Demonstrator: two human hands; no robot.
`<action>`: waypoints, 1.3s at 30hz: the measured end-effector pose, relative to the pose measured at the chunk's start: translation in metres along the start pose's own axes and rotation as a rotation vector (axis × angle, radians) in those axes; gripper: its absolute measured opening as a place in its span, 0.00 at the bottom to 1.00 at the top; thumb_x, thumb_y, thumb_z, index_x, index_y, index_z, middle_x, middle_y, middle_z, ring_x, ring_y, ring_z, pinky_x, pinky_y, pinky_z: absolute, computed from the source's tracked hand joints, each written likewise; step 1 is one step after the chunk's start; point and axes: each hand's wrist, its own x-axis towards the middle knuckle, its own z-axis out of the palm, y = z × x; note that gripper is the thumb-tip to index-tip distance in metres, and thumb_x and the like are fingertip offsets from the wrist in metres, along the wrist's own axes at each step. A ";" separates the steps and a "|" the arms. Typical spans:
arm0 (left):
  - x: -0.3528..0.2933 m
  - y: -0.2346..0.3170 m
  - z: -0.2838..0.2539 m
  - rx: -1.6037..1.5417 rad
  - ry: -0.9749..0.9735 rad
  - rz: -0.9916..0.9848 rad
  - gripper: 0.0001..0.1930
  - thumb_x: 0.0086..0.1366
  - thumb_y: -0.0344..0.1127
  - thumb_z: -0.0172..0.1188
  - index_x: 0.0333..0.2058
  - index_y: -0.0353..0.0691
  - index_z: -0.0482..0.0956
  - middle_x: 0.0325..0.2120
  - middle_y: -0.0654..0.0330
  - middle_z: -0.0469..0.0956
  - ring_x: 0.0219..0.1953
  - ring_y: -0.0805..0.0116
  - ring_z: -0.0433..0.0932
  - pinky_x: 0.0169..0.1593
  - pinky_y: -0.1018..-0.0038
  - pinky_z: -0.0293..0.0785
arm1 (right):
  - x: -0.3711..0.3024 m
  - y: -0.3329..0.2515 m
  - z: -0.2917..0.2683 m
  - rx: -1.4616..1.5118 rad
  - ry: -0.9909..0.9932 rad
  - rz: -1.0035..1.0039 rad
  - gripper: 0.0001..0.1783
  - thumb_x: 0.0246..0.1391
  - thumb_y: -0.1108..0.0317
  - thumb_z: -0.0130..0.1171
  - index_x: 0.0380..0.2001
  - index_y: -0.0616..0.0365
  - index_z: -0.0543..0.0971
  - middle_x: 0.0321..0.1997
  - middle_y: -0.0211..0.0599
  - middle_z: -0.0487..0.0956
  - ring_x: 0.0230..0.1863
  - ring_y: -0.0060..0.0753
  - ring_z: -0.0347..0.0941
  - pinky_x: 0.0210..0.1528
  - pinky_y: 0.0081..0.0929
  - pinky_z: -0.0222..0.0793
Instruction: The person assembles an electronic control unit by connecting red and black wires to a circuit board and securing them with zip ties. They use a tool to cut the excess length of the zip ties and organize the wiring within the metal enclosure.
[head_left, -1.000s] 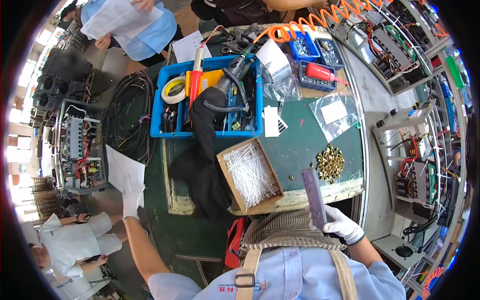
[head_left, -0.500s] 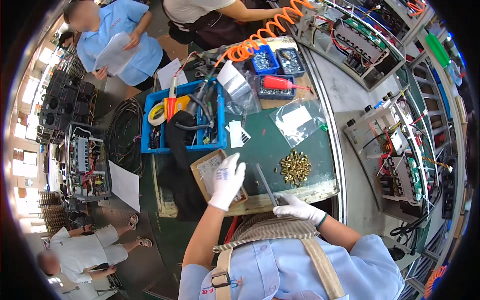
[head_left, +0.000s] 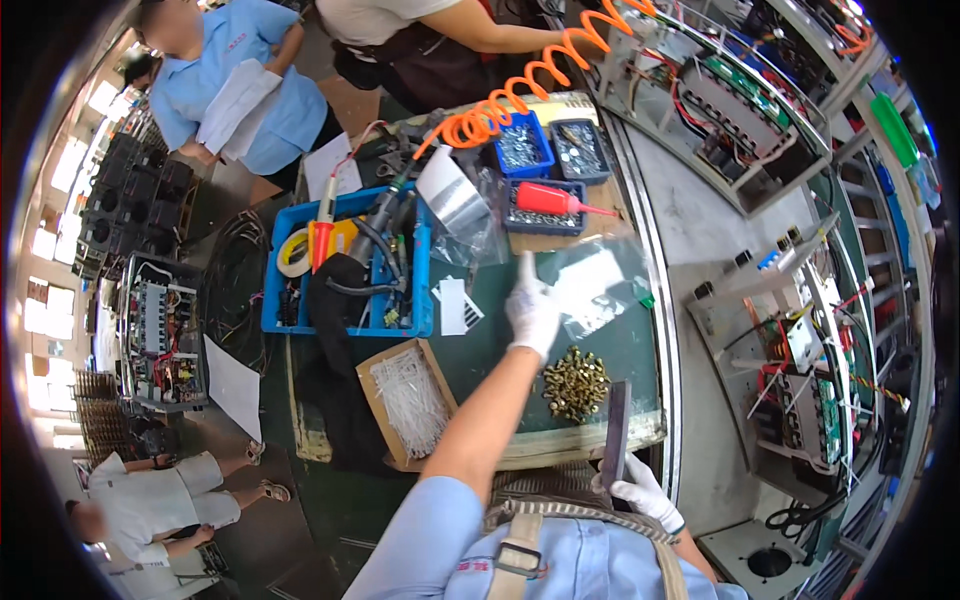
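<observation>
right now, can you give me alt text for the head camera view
A person's gloved left hand reaches out over a green workbench above a pile of brass parts, near a clear plastic bag. The gloved right hand holds a dark flat bar at the bench's near edge. A blue tool tray and a cardboard box of white ties sit to the left.

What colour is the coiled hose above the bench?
Orange; the coiled hose shows in the head view.

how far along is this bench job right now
Done: nothing finished shows. In hand: the right hand holds a dark flat strip upright, while the gloved left hand reaches over the pile of brass fittings toward a clear plastic bag. Left: the whole pile sits untouched.
</observation>
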 end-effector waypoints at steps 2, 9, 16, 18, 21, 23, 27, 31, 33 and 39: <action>0.005 -0.010 -0.041 -0.156 0.053 0.080 0.40 0.56 0.19 0.58 0.68 0.43 0.56 0.23 0.61 0.73 0.24 0.71 0.73 0.33 0.69 0.76 | 0.001 -0.004 -0.002 0.004 -0.002 0.004 0.43 0.47 0.59 0.72 0.61 0.63 0.63 0.43 0.36 0.76 0.44 0.30 0.76 0.50 0.29 0.72; -0.019 -0.001 -0.143 0.842 0.064 0.438 0.39 0.57 0.38 0.60 0.66 0.35 0.59 0.65 0.43 0.58 0.62 0.43 0.63 0.62 0.49 0.59 | 0.033 -0.023 0.019 -0.028 -0.159 0.034 0.42 0.49 0.61 0.72 0.61 0.62 0.62 0.42 0.35 0.76 0.43 0.26 0.74 0.49 0.27 0.71; -0.030 -0.047 -0.115 0.658 -0.170 0.197 0.32 0.62 0.49 0.57 0.63 0.43 0.67 0.66 0.44 0.60 0.66 0.45 0.60 0.69 0.54 0.52 | 0.057 -0.028 0.032 -0.244 -0.297 0.079 0.45 0.49 0.58 0.72 0.64 0.61 0.61 0.44 0.35 0.76 0.46 0.27 0.74 0.52 0.27 0.70; -0.020 -0.012 -0.152 0.380 -0.072 0.179 0.21 0.58 0.44 0.62 0.48 0.40 0.77 0.48 0.50 0.77 0.50 0.46 0.75 0.54 0.54 0.69 | 0.068 -0.025 0.031 -0.247 -0.343 0.035 0.46 0.48 0.57 0.73 0.64 0.61 0.60 0.44 0.34 0.76 0.46 0.26 0.74 0.53 0.28 0.70; -0.027 0.013 -0.207 0.630 0.268 0.248 0.21 0.56 0.45 0.64 0.46 0.42 0.78 0.43 0.53 0.78 0.46 0.50 0.76 0.50 0.55 0.70 | 0.104 -0.067 0.067 -0.230 -0.380 -0.108 0.47 0.46 0.53 0.74 0.63 0.61 0.62 0.46 0.31 0.73 0.47 0.25 0.71 0.53 0.27 0.69; -0.020 -0.008 -0.215 0.785 0.285 0.165 0.21 0.56 0.48 0.63 0.45 0.43 0.79 0.39 0.54 0.80 0.44 0.51 0.77 0.50 0.54 0.68 | 0.149 -0.087 0.099 -0.258 -0.326 -0.212 0.49 0.45 0.45 0.71 0.62 0.65 0.63 0.48 0.37 0.74 0.50 0.30 0.71 0.57 0.30 0.66; -0.002 -0.027 -0.214 0.918 0.030 0.070 0.16 0.59 0.49 0.59 0.36 0.43 0.79 0.34 0.54 0.81 0.40 0.53 0.79 0.47 0.54 0.66 | 0.266 -0.089 0.141 -0.161 -0.320 -0.418 0.37 0.54 0.58 0.67 0.61 0.65 0.64 0.51 0.33 0.73 0.54 0.24 0.67 0.58 0.24 0.63; -0.002 -0.024 -0.214 0.837 0.079 0.099 0.15 0.61 0.48 0.56 0.33 0.42 0.80 0.32 0.54 0.82 0.38 0.52 0.80 0.45 0.54 0.67 | 0.327 -0.067 0.149 -0.136 -0.175 -0.360 0.33 0.54 0.58 0.67 0.58 0.65 0.68 0.44 0.29 0.75 0.48 0.21 0.69 0.53 0.22 0.65; 0.009 -0.029 -0.223 0.750 0.016 0.050 0.14 0.61 0.47 0.55 0.32 0.42 0.80 0.31 0.54 0.82 0.37 0.52 0.80 0.45 0.55 0.67 | 0.342 -0.056 0.149 -0.055 -0.175 -0.393 0.33 0.54 0.58 0.67 0.57 0.64 0.69 0.42 0.28 0.75 0.45 0.21 0.70 0.50 0.22 0.65; 0.016 -0.016 -0.229 0.679 0.027 0.018 0.13 0.60 0.45 0.56 0.31 0.40 0.81 0.29 0.54 0.82 0.33 0.56 0.81 0.42 0.60 0.72 | 0.343 -0.055 0.138 -0.015 -0.203 -0.352 0.34 0.53 0.60 0.67 0.59 0.65 0.67 0.41 0.30 0.75 0.43 0.23 0.72 0.50 0.23 0.67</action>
